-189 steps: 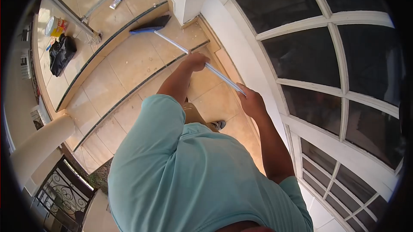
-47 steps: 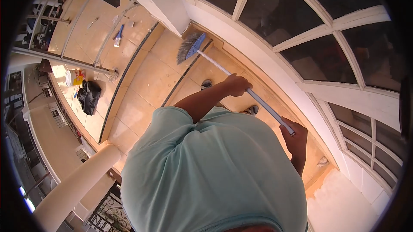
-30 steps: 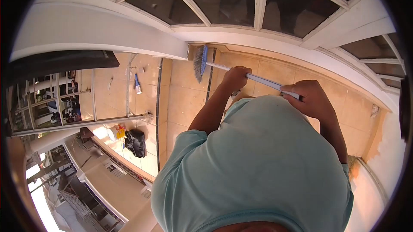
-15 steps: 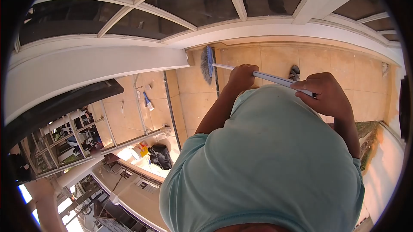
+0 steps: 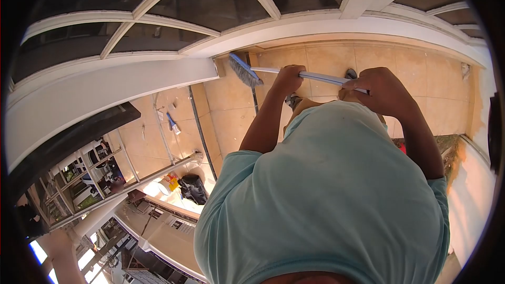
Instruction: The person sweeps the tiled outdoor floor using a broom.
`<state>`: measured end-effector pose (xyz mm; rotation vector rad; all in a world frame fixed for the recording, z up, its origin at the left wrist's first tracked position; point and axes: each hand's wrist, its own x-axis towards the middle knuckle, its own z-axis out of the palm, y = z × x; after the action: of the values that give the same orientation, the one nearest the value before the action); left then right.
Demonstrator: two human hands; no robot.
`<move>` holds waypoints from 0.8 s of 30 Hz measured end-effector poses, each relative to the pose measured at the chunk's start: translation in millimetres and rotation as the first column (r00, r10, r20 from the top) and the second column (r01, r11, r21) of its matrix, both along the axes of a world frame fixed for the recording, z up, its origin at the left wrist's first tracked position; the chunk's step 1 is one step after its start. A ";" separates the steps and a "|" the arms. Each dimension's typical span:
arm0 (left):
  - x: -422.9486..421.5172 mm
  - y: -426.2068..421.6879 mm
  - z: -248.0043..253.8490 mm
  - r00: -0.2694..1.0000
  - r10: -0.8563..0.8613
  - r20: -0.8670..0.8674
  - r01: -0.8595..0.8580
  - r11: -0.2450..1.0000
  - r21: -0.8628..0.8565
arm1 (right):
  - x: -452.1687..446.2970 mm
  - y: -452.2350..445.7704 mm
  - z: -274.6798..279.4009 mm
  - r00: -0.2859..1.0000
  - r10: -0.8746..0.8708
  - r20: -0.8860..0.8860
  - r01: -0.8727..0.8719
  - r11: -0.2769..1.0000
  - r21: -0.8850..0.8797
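Both of my hands are wrapped round the pale handle of a broom (image 5: 323,77). My left hand (image 5: 290,78) grips the shaft nearer the bristles, while my right hand (image 5: 376,88) is closed round its upper end. The blue broom head (image 5: 243,69) with grey bristles is slanted over the tiled floor (image 5: 223,94), close to the white wall corner and a dark step edge. Whether the bristles touch the tiles, I cannot tell. Part of a dark shoe (image 5: 351,74) shows just beyond my right hand.
White-framed windows (image 5: 210,25) run along the far side above a white wall (image 5: 173,77). On lower tiles at left lies a blue-and-white brush-like item (image 5: 173,124). A black bag (image 5: 192,188) and a metal railing (image 5: 158,172) are at lower left.
The broom head has turned from nearly upright in view to slanted, its lower end swinging right. My hands have shifted slightly left and up with the handle. A second shoe now shows below my left hand.
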<state>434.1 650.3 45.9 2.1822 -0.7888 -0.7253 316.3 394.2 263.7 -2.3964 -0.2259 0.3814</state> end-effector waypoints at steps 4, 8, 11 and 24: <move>-23.9 -11.9 36.6 0.999 -0.042 0.033 0.040 0.998 0.050 | -23.4 -16.5 18.3 0.996 -0.083 -0.027 0.087 0.977 0.193; -34.7 -1.4 72.0 0.997 -0.071 0.035 0.069 0.995 0.073 | -26.8 -16.9 33.7 0.996 -0.028 -0.089 0.055 0.947 0.315; -24.6 17.4 82.1 0.998 -0.061 0.031 0.060 0.998 0.032 | -5.1 -5.5 19.4 0.996 0.077 0.037 -0.085 0.846 0.526; -6.9 89.7 -51.5 0.978 0.185 -0.098 -0.192 0.979 -0.068 | 0.1 91.6 -25.7 0.998 -0.059 -0.002 0.057 0.965 0.256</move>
<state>427.2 740.0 -5.7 2.1042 -0.5449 -0.6807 316.3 485.8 238.1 -2.1446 -0.1941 0.2991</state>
